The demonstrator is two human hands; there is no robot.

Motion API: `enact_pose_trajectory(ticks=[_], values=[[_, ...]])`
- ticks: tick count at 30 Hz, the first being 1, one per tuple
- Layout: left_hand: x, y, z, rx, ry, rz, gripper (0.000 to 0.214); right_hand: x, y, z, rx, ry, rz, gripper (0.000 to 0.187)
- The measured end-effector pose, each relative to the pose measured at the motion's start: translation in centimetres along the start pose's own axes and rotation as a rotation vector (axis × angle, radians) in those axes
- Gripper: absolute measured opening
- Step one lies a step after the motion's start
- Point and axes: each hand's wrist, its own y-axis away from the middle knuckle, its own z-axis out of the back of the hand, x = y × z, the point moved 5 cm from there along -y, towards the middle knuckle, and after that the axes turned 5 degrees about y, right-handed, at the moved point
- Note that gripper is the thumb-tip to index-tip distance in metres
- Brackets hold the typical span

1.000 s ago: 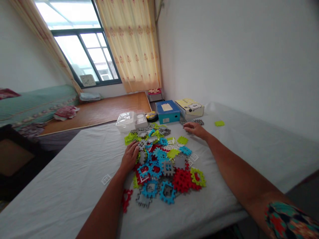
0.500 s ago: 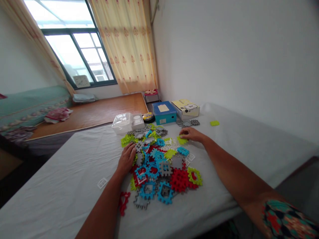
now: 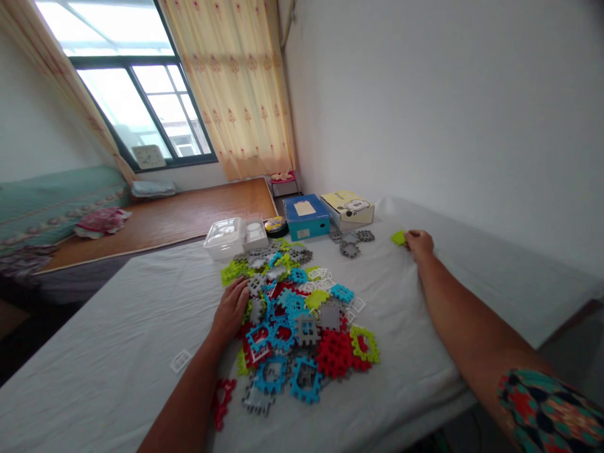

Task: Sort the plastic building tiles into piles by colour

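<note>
A heap of interlocking plastic tiles (image 3: 302,308) in blue, red, grey and lime green lies on a white-sheeted surface (image 3: 117,327). My left hand (image 3: 230,308) rests on the heap's left edge, fingers curled loosely over grey and green tiles. My right hand (image 3: 419,243) is stretched to the far right, fingers closed beside a lime green tile (image 3: 399,238) that it touches. A few grey tiles (image 3: 352,241) lie apart from the heap, between it and that green tile.
At the far edge stand a clear plastic container (image 3: 229,236), a blue box (image 3: 306,216) and a yellow-white carton (image 3: 353,208). A small white window piece (image 3: 180,360) and a red tile (image 3: 221,402) lie apart at the near left. A wall runs along the right.
My right hand took a lime green tile from the heap's far side and moved it right to the green tile lying apart. The left hand stayed on the heap.
</note>
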Motion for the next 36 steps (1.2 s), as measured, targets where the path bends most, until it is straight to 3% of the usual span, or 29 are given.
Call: enact_pose_trajectory(ticks=[4,8,10,13,16,18,21,23,26,28,32,36], values=[[-0.1,0.0,0.1,0.002,0.002,-0.003,0.052,-0.6,-0.5,0.2,-0.022,0.219,0.083,0.034],[-0.2,0.0,0.1,0.017,0.007,0.001,0.054,-0.2,0.2,-1.6,0.194,0.541,0.337,0.037],[-0.3,0.0,0.0,0.018,0.004,0.003,0.056,-0.3,0.8,-2.2,0.246,0.623,0.395,0.037],[-0.5,0.0,0.0,0.016,0.000,0.002,0.057,0.2,1.3,-2.2,0.201,0.654,0.401,0.040],[-0.7,0.1,0.1,0.021,-0.007,0.007,0.056,2.7,2.2,-1.6,0.120,0.564,0.441,0.044],[-0.7,0.1,0.1,0.023,-0.008,0.007,0.056,5.5,3.9,-2.1,0.257,0.399,0.552,0.040],[-0.7,0.1,0.1,0.022,-0.005,-0.001,0.054,9.8,9.6,-4.3,0.773,0.105,0.753,0.037],[-0.7,0.1,0.1,0.023,-0.001,-0.006,0.052,12.0,14.2,-5.4,0.990,-0.004,0.881,0.043],[-0.8,0.1,0.0,0.014,-0.006,-0.010,0.051,14.2,19.9,-6.3,1.046,-0.072,1.111,0.050],[-0.8,0.1,0.1,0.005,-0.011,-0.008,0.050,15.0,22.2,-6.5,1.057,-0.094,1.210,0.051],[-1.0,0.1,0.1,0.009,-0.010,-0.005,0.050,16.4,24.1,-5.4,1.132,-0.166,1.264,0.041],[-1.1,0.1,0.1,0.024,-0.009,-0.004,0.052,17.6,25.7,-3.7,1.365,-0.239,1.329,0.041]])
